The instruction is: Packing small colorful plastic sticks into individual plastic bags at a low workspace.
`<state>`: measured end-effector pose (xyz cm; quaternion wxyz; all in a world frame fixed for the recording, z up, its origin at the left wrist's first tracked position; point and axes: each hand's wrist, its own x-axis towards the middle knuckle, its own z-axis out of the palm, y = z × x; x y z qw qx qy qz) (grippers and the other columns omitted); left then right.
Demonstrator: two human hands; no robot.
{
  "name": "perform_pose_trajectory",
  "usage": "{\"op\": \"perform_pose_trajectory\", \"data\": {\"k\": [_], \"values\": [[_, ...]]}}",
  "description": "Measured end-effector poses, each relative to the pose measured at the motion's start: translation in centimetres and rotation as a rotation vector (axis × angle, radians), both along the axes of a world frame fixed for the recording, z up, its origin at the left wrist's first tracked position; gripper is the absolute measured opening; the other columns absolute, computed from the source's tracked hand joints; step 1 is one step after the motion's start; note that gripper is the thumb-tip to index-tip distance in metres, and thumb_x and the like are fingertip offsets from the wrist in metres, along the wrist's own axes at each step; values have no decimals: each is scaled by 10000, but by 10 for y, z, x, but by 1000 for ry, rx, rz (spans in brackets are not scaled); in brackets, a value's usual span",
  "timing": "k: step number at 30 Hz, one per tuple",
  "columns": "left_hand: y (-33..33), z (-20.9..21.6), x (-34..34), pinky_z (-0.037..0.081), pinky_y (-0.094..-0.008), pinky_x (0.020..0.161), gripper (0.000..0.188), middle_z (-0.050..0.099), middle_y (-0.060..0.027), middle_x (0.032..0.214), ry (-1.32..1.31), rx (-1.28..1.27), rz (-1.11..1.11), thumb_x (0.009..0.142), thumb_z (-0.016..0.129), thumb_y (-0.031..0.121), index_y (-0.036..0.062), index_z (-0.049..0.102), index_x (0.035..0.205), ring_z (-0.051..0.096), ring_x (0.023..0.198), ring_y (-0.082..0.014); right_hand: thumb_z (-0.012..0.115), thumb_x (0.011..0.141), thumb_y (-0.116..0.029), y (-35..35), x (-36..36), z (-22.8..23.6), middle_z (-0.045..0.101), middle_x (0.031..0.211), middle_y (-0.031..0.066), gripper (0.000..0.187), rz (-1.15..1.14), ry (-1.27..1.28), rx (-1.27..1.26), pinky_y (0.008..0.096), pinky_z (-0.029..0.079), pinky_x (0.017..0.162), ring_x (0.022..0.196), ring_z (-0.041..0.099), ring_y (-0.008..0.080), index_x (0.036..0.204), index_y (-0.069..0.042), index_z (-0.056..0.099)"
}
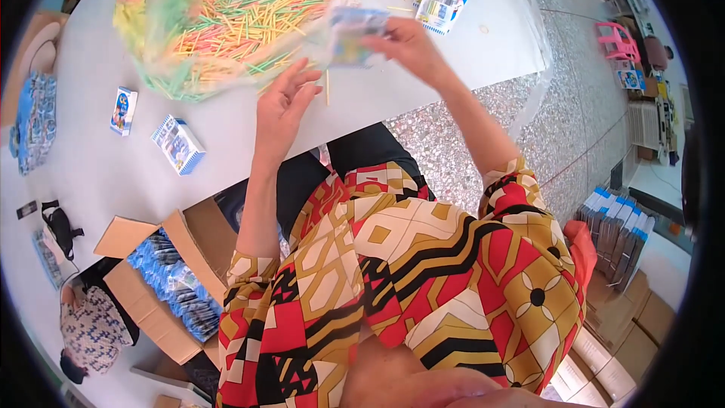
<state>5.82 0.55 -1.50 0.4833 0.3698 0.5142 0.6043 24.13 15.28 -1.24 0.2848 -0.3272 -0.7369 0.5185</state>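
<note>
Counts. Held packet (pixel 356 34): one visible, blue and white; motion blur, so cannot tell if a second lies behind it. Small boxes on the left part of the table (pixel 226 132): two, a narrow box (pixel 124 111) and a wider box (pixel 178 145), apart from each other. Packets at the top right (pixel 445 0): at least two, overlapping; exact number not readable. Thin sticks (pixel 257 19), yellow, green and pink: too many to count, heaped on a plastic bag (pixel 155 79); one loose stick (pixel 328 87) lies just beside the left hand (pixel 285 102), a few more near the packets. Carton (pixel 140 287): one, flaps spread, filled with many blue packets (pixel 177 287).

Orientation. Held packet is above the table, at the near right edge of the stick heap, extending leftward from the fingers; its upper edge runs roughly left to right. Long axis cannot be told through the blur. Narrow box: long axis nearly away from the body, far end leaning right. Wider box: long axis from upper left to lower right. Top-right packets: long axis from upper right to lower left.

Hands. Right hand (pixel 404 45): forearm slants up and left, thumb and fingers closed on the packet's right side. Left hand: forearm nearly vertical, fingers slightly bent, pointing up and right; thumb apart from them, moderate gap, nothing seen in the grasp.
</note>
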Motion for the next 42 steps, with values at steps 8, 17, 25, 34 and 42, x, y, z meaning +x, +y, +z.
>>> {"op": "perform_pose_trajectory", "data": {"k": [8, 17, 25, 34, 42], "values": [[-31, -12, -42, 488, -257, 788, 223, 645, -109, 951, 168, -31, 148, 889, 542, 55, -45, 588, 1082, 613, 861, -149, 640, 838, -218, 81, 104, -39, 595, 711, -49, 197, -354, -123, 95, 189, 360, 521, 591, 441, 20, 967, -75, 683], [-97, -27, -156, 498, -262, 761, 248, 654, -87, 921, 788, -199, 768, 845, 615, 93, -14, 607, 1068, 611, 820, -134, 700, 788, -244, 107, 117, -56, 576, 701, -14, 273, -474, -301, 252, 225, 401, 561, 629, 482, 68, 936, -24, 638], [-133, -60, -204, 455, -364, 844, 716, 610, -167, 1037, 1228, -771, 872, 683, 709, 509, -27, 555, 1133, 565, 1001, -277, 684, 813, -240, 85, 107, -31, 577, 884, 59, 415, -686, -332, 589, 267, 464, 633, 656, 536, 131, 1158, -58, 543], [-117, -52, -196, 472, -362, 748, 540, 634, -112, 920, 1011, -749, 803, 632, 735, 473, 37, 657, 942, 596, 892, -252, 606, 859, -106, 33, 38, -14, 573, 958, 18, 207, -332, -182, 578, 203, 426, 584, 662, 505, 77, 1060, -59, 595], [-110, -57, -182, 495, -316, 643, 378, 672, -76, 798, 969, -620, 976, 677, 731, 348, 51, 680, 904, 640, 697, -184, 592, 836, -11, -12, -21, -10, 582, 1010, 44, 146, -18, -91, 462, 206, 459, 579, 705, 554, 88, 971, -62, 614]]}}
